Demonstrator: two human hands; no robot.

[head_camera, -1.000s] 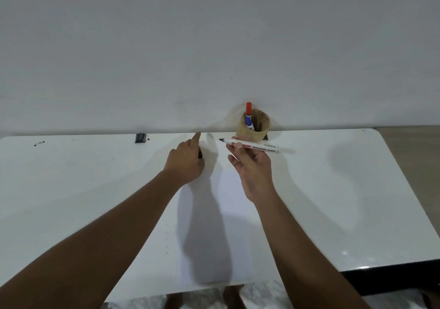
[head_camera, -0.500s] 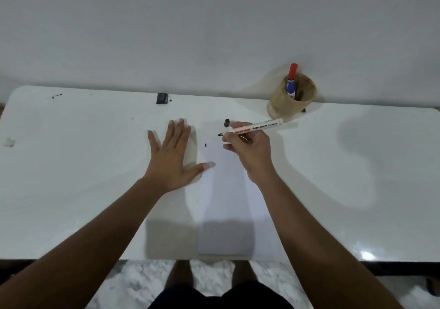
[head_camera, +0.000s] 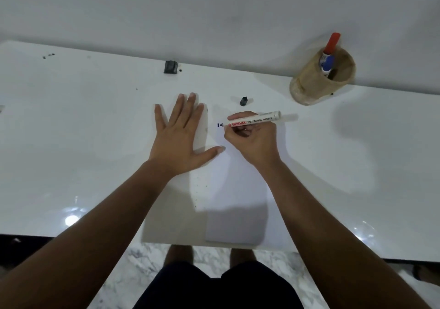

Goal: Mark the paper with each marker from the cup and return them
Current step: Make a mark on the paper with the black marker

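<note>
My right hand (head_camera: 252,139) grips a white permanent marker (head_camera: 259,119), uncapped, with its dark tip touching the white paper (head_camera: 235,189) beside a short dark mark (head_camera: 218,125). My left hand (head_camera: 181,134) lies flat with fingers spread on the paper's left edge. The marker's black cap (head_camera: 243,101) lies on the table just beyond the paper. A tan cup (head_camera: 316,82) stands at the back right against the wall, holding a red-capped marker (head_camera: 332,43) and a blue-capped marker (head_camera: 328,63).
The white glossy table (head_camera: 71,142) runs along a white wall. A small black block (head_camera: 170,67) sits near the back edge, with a few dark specks at the far left. My legs and a marble floor show below the table's front edge.
My left hand went from pointing to lying flat on the paper. My right hand lowered the marker until its tip met the paper, and a short dark mark appeared. The view tilted downward.
</note>
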